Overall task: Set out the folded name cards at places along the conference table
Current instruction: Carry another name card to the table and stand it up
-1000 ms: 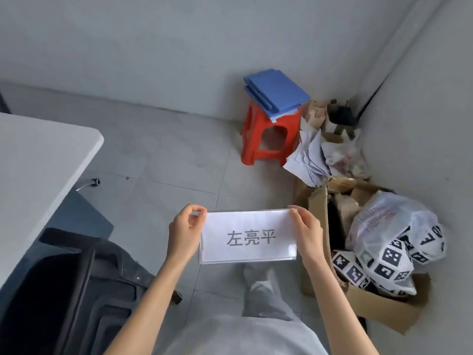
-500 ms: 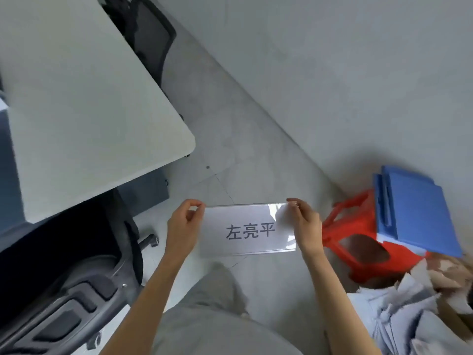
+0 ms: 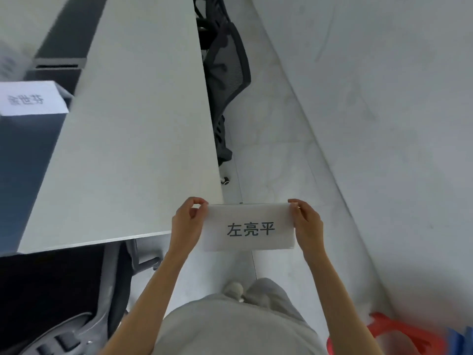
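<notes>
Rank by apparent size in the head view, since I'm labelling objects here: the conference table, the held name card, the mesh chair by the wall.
1. conference table
2. mesh chair
3. held name card, though it is nearest the camera, so it looks bigger than it is.

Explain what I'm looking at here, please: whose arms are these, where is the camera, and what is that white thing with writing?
There is no machine: these are a person's two bare arms. The single camera sits on their head and looks forward and down, so you see their own body and legs at the bottom. The left hand and the right hand each pinch one end of a white name card printed with three dark characters; it is held in the air over the floor, not on the table. The long pale table runs away on the left. At its far left stands another name card, blurred. Black office chairs sit by the table, and a red stool shows at the lower right.
</notes>
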Tool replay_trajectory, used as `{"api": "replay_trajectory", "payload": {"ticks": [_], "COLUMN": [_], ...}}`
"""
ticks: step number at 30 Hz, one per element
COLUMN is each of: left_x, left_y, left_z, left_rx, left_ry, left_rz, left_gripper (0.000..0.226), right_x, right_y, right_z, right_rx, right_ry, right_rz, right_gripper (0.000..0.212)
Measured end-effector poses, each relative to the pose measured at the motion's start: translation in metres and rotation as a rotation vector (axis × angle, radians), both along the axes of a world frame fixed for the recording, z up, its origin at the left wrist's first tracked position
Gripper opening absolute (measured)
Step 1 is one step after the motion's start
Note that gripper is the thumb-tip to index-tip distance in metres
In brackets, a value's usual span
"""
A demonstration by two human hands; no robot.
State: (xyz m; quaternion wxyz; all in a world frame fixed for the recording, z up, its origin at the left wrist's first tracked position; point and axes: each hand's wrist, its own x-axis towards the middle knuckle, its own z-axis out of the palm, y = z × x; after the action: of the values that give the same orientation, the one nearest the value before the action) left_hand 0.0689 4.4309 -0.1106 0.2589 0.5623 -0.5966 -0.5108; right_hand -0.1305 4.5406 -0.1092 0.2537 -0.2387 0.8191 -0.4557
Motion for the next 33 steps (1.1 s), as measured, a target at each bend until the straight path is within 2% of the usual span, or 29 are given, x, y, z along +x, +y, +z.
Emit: {"api": "replay_trajectory", "payload": {"ticks": [7,11,13,22,26,33], "left_x": [-0.024,-0.040,-0.052,-0.071,-0.056,-0.026], "left_y": [-0.066,-0.095,-0.103,-0.129,-0.143,-0.154], "left_z": [-0.007,-0.008,-0.009,-0.018,-0.025,-0.038], "left_rx": [0.023,-0.006,-0.012,0.028,0.035,0.075], "left_ry": [-0.013,-0.006,-0.037,-0.069,-0.088,-0.127], "left_rz": [0.331,0.542,0.677,1.118,1.221,1.190], "left_gripper": [0.023,0.009,0.010,0.021,0.024,0.023], "right_x": [-0.057,-0.078,-0.084,-0.044,-0.010,0.034], "right_y": [-0.139,-0.227,-0.271,-0.409,-0.441,-0.477], "right_z": [-0.010,-0.009,-0.009,-0.023,-0.034,-0.042], "right_rx": [0.029,-0.006,0.002,0.112,0.092,0.100], "right_ry": [0.020,0.051,0.067,0.143,0.207,0.211], "right_rz": [0.403,0.702,0.870,1.482,1.628,1.750], "right_gripper": [0.026,0.024,0.024,0.031,0.035,0.040]}}
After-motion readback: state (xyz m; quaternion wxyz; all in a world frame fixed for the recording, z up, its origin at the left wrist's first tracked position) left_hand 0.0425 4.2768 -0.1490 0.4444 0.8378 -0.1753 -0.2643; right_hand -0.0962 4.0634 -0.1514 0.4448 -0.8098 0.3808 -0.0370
